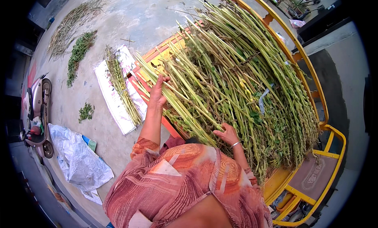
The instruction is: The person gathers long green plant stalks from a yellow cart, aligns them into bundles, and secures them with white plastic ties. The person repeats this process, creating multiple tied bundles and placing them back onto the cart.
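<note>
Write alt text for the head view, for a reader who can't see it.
A person's left hand holds several long green stalks while the right hand rests among others heaped on a yellow cart. Leftward, a smaller plant bundle lies on a white sheet; further left are a crumpled pale sheet and a parked scooter.

Outdoor yard [67, 106] | concrete ground [130, 21] | parked scooter [37, 96] | cart [275, 184] heaped with plant stalks [220, 70]

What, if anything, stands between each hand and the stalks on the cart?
Nothing visible does. The left hand is closed on some stalks, and the right hand, lower in the picture, rests against them too.
</note>
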Demonstrator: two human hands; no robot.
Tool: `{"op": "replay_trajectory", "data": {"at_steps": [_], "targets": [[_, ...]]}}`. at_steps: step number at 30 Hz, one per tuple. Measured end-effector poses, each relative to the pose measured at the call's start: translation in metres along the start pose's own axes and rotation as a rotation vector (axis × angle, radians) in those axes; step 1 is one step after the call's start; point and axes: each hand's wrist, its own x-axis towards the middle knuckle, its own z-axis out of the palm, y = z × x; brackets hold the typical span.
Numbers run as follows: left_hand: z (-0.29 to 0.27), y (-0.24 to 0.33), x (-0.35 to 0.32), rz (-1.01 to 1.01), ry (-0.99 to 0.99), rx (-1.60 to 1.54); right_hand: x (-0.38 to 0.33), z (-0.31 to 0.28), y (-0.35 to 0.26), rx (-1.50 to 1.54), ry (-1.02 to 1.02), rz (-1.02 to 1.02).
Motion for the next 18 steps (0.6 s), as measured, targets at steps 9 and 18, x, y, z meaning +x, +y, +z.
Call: {"op": "replay_trajectory", "data": {"at_steps": [9, 18], "targets": [[0.007, 0.006, 0.002, -0.069, -0.246, -0.118, 0.056, -0.009, 0.024, 0.51, -0.359, 0.14], [0.022, 0.005, 0.01, -0.073, -0.23, -0.022, 0.074, 0.009, -0.038, 0.524, -0.221, 0.017]]}}
